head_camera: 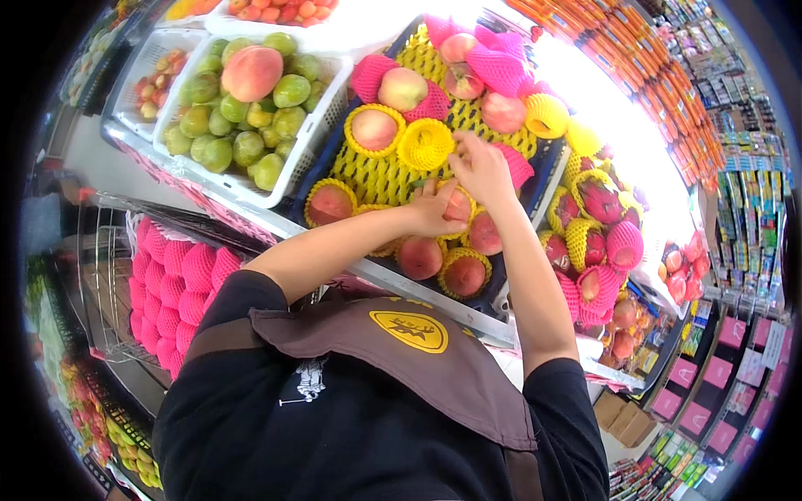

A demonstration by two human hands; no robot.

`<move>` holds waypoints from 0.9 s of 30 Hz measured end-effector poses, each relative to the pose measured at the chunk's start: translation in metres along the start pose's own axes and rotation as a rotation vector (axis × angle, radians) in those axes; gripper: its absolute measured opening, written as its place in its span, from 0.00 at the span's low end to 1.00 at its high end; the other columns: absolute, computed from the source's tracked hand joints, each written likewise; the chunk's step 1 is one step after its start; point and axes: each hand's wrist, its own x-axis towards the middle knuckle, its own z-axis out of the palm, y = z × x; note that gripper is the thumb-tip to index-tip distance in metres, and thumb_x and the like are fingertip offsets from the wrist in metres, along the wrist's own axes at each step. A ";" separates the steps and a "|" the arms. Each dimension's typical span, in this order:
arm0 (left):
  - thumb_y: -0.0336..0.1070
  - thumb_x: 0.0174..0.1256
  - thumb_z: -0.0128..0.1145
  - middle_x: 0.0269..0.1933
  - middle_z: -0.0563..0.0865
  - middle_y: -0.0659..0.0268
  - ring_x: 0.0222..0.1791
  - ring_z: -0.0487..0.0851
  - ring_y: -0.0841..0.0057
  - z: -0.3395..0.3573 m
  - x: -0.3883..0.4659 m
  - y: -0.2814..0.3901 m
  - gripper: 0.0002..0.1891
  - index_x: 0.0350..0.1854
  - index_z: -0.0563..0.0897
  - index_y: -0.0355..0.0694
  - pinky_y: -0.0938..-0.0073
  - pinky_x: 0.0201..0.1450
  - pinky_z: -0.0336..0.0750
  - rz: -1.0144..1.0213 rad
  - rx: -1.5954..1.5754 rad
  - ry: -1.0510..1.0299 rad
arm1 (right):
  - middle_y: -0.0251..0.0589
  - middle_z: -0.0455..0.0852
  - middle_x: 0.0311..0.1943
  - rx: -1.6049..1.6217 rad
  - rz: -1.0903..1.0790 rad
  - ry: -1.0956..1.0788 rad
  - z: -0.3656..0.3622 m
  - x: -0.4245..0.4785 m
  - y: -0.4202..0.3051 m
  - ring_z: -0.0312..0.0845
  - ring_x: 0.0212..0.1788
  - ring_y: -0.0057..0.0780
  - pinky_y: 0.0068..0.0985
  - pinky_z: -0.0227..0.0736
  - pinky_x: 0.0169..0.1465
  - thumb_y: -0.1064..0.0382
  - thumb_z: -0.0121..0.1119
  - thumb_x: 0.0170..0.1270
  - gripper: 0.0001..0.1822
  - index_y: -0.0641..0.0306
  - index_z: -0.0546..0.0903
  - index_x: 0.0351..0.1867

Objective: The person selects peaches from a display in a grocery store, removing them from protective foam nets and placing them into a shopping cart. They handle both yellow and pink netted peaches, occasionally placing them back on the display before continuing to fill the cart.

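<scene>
My left hand (435,210) rests around a peach (456,206) in a yellow foam net, at the front of a dark display tray (313,181). Above it, my right hand (484,168) has bent fingers at the right edge of a yellow foam net sleeve (426,144) with a hollow middle. Whether those fingers pinch the net is unclear. A pale peach (374,129) in its own yellow net lies left of that sleeve. More netted peaches (420,257) line the tray's near side. Yellow mesh padding (363,172) covers the tray's bottom.
On the left stands a white basket (307,134) of green plums (244,149), topped by one large peach (252,73). Dragon fruits (598,200) in foam nets lie to the right. A wire shopping cart (94,275) with pink foam-netted fruit (172,288) is at the lower left.
</scene>
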 end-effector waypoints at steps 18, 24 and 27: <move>0.40 0.55 0.61 0.56 0.74 0.42 0.57 0.73 0.46 -0.092 -0.089 -0.025 0.17 0.47 0.80 0.43 0.57 0.61 0.68 0.158 0.103 0.189 | 0.46 0.79 0.42 -0.355 -0.101 0.133 0.033 0.045 -0.027 0.75 0.49 0.45 0.41 0.71 0.47 0.60 0.60 0.53 0.19 0.60 0.74 0.48; 0.40 0.55 0.60 0.46 0.82 0.46 0.49 0.79 0.50 -0.116 -0.080 -0.047 0.18 0.45 0.80 0.34 0.58 0.55 0.73 -0.053 0.184 0.132 | 0.44 0.72 0.49 -0.286 -0.220 0.134 0.102 0.082 -0.077 0.72 0.52 0.46 0.43 0.71 0.47 0.57 0.64 0.50 0.24 0.62 0.75 0.48; 0.40 0.55 0.59 0.46 0.82 0.44 0.50 0.79 0.50 -0.117 -0.078 -0.062 0.19 0.46 0.79 0.33 0.59 0.55 0.73 -0.091 0.146 0.152 | 0.46 0.71 0.50 -0.329 -0.037 0.040 0.111 0.082 -0.089 0.74 0.50 0.48 0.43 0.73 0.47 0.55 0.69 0.46 0.32 0.62 0.72 0.53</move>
